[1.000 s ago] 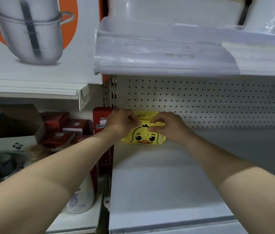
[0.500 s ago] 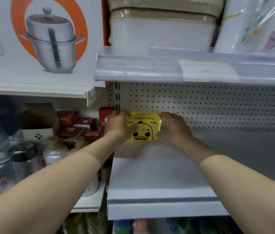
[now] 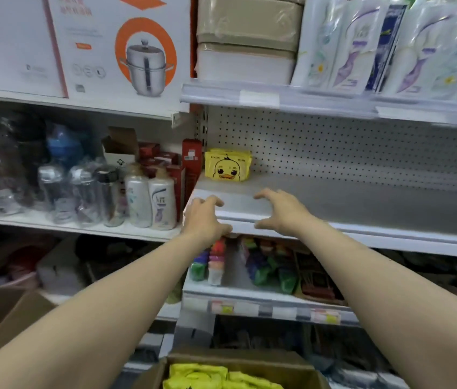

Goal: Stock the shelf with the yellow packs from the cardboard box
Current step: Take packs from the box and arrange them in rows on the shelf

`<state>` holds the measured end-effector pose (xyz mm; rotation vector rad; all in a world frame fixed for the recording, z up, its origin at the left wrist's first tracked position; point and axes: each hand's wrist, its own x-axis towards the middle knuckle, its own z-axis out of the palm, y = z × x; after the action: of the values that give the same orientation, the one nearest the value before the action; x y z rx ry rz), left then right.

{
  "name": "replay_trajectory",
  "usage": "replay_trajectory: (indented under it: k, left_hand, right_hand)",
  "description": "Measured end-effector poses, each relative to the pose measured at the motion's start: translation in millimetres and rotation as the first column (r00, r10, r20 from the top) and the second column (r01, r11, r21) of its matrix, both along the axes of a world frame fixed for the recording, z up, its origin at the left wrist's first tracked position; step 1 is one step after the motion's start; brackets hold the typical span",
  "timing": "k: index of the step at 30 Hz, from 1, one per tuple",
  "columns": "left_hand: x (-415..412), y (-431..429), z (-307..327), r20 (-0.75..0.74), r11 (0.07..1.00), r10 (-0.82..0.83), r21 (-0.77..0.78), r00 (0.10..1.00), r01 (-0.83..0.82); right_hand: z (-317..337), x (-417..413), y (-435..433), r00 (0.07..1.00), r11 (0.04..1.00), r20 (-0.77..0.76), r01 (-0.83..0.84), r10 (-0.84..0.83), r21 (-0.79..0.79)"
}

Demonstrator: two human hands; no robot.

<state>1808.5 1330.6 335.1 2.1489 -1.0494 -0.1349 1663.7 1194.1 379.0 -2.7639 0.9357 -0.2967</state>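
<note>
A yellow pack with a duck face (image 3: 227, 167) stands upright at the back left corner of the grey shelf (image 3: 347, 200), against the pegboard. My left hand (image 3: 206, 219) and my right hand (image 3: 282, 211) hover empty near the shelf's front edge, fingers loosely spread, well clear of the pack. An open cardboard box (image 3: 238, 360) sits at the bottom of the view, with several more yellow packs (image 3: 216, 377) inside.
Left of the shelf stand bottles (image 3: 148, 200) and red boxes (image 3: 165, 164). A shelf above carries beige packs (image 3: 247, 37) and pouches (image 3: 390, 46). Colourful items (image 3: 263, 265) fill the shelf below. Another cardboard box (image 3: 3, 315) sits at lower left.
Both hands let go of the yellow pack and pulled back toward the shelf's front edge. The view tilted down and back, bringing the cardboard box into sight.
</note>
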Motion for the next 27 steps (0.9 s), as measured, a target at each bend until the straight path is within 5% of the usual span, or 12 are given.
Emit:
replay_trajectory:
  k: [13,27]
  left_hand:
    - [-86,79,-123,-0.163,0.959,-0.004,0.279,0.987,0.050]
    - [-66,125,-310,-0.431,0.790,0.099,0.583,0.897,0.192]
  right_hand:
    - [-126,-79,68,0.974,0.978,-0.206,-0.049,0.092,0.204]
    - [-331,-89,77,0.904,0.772,-0.427,0.252,0.027,0.584]
